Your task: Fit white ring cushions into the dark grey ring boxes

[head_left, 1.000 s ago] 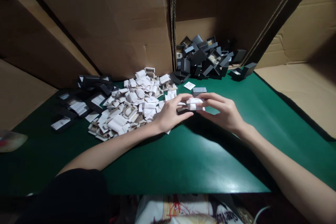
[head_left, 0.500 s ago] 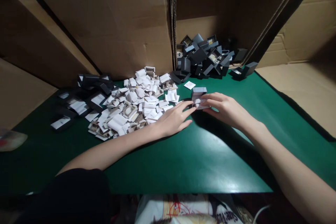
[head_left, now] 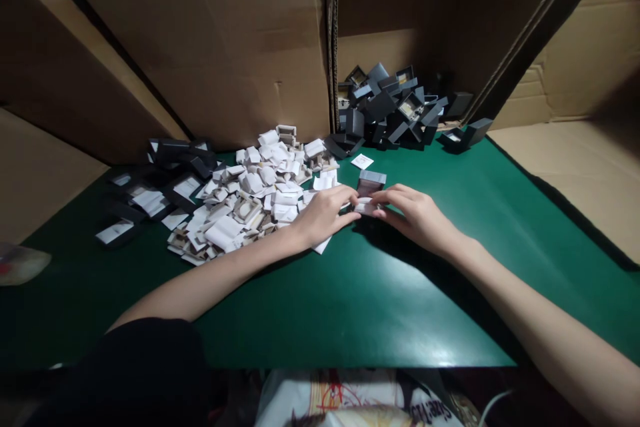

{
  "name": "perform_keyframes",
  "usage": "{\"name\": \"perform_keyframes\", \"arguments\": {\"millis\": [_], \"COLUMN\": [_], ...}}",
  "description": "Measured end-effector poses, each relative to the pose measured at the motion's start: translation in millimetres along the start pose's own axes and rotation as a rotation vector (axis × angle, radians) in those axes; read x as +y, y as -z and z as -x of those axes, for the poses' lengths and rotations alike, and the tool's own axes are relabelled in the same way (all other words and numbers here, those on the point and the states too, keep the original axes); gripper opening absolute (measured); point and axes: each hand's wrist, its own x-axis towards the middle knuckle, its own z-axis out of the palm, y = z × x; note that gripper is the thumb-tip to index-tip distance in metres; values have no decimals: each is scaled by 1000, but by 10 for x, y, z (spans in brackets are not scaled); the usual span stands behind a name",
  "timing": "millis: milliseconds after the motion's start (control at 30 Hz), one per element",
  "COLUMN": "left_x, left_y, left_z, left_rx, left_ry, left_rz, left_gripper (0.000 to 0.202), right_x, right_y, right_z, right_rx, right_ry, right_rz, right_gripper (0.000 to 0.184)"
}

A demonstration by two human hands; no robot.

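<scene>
The broadest free stretch is the bare green tabletop [head_left: 320,320] between the two forearms, open from the near edge up to the hands. Another open lane lies right of the right hand [head_left: 413,217], bounded by the flat cardboard [head_left: 590,173]. Left of the left hand [head_left: 327,213], a heap of white inserts [head_left: 250,197] blocks the way, with dark boxes [head_left: 163,177] beyond it. Between the hands, the small box [head_left: 371,180] fills the gap. Farther back, piled black boxes [head_left: 395,110] and a cardboard wall [head_left: 240,47] bar the way.
</scene>
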Motion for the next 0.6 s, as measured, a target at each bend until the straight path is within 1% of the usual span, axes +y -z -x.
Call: {"name": "perform_keyframes", "arguments": {"millis": [100,200,267,367,433,533,600], "left_x": [-43,-58,-39,15,48,73,78], "left_y": [51,84,91,80,65,49,46], "left_z": [-41,-65,-70,-64,-55,-44,-41], "left_rx": [-43,-72,-61,-74,-75,-47,-55], "left_ry": [19,-18,-35,-25,5,27,15], "left_rz": [19,20,27,84,114,106,97], "left_gripper": [22,20,19,17,16,13,13], "right_x": [5,-2,-26,-69,-81,-69,-52], "right_y": [29,52,61,60,47,26,22], "right_z": [-3,-7,-12,-26,-36,-47,-49], "right_rx": [-32,-28,3,96,113,45,19], "right_ry": [25,94,119,93,83,100,110], "right_rz": [-6,93,198,282,263,155,86], "right_gripper": [23,19,15,10,9,13,15]}}
